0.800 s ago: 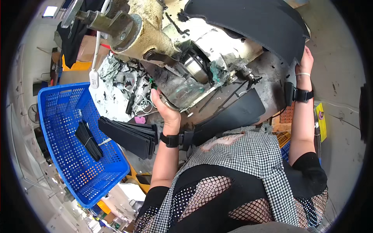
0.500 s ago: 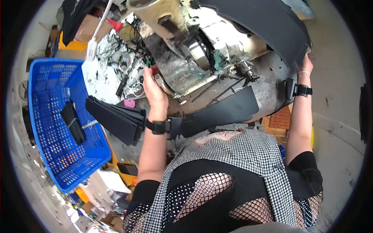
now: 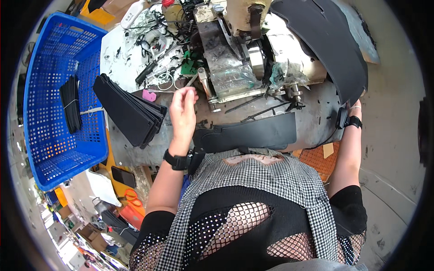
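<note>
My left hand is just left of the machine's metal lever, apart from it, with loosely curled fingers and nothing visible in them. At the right, my right hand holds the lower end of a large black sheet panel, its fingers mostly hidden by the panel. That panel drapes along the right side of a cream-coloured machine with a metal plate and a wheel. Closer to my apron lies a flat black cut piece on the metal worktop. A fanned stack of black pieces lies left of my left hand.
A blue perforated basket at the left contains a tied black bundle. Scraps, cords and a pink piece litter the white surface. Below are a phone and orange-handled scissors.
My left hand has come away from the machine's lever, toward me. My right hand and the large panel's lower end have moved nearer to me. The whole view has shifted somewhat.
</note>
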Demonstrator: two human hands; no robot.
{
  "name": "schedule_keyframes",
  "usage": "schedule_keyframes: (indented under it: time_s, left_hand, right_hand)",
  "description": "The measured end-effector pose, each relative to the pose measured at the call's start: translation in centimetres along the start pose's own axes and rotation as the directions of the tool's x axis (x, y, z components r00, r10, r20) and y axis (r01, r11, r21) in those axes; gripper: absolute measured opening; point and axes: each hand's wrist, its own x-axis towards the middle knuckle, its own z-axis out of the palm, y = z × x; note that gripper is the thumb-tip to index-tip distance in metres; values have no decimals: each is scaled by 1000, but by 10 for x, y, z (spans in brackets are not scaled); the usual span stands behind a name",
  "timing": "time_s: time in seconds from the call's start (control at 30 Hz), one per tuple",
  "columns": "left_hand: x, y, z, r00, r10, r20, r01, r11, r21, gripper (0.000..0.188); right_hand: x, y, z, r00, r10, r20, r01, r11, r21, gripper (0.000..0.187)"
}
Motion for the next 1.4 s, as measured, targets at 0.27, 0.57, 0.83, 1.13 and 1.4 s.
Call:
schedule_keyframes:
  time_s: [0.27, 0.57, 0.83, 1.13, 1.4]
  left_hand:
    - [-58, 23, -17, 953, 266, 145, -302, 855, 421, 7]
    - [-7, 30, -13, 967, 236, 93, -254, 919, 301, 13]
    - [56, 8, 2, 980, -151, 131, 161, 985, -67, 27]
    - [145, -32, 16, 989, -137, 54, 142, 986, -90, 33]
    - [157, -44, 15, 1000, 15, 0, -14, 935, 354, 45]
  right_hand:
    - [-2, 5, 2, 978, -122, -170, 93, 981, -168, 31]
    - [-21, 2, 19, 899, -277, -340, 173, 936, -306, 42]
    - [-153, 26, 60, 657, -749, -86, 557, 559, -614, 32]
    - [-247, 52, 95, 710, -682, 174, 599, 455, -658, 29]
    - [-256, 58, 101, 556, -757, 343, 632, 117, -766, 27]
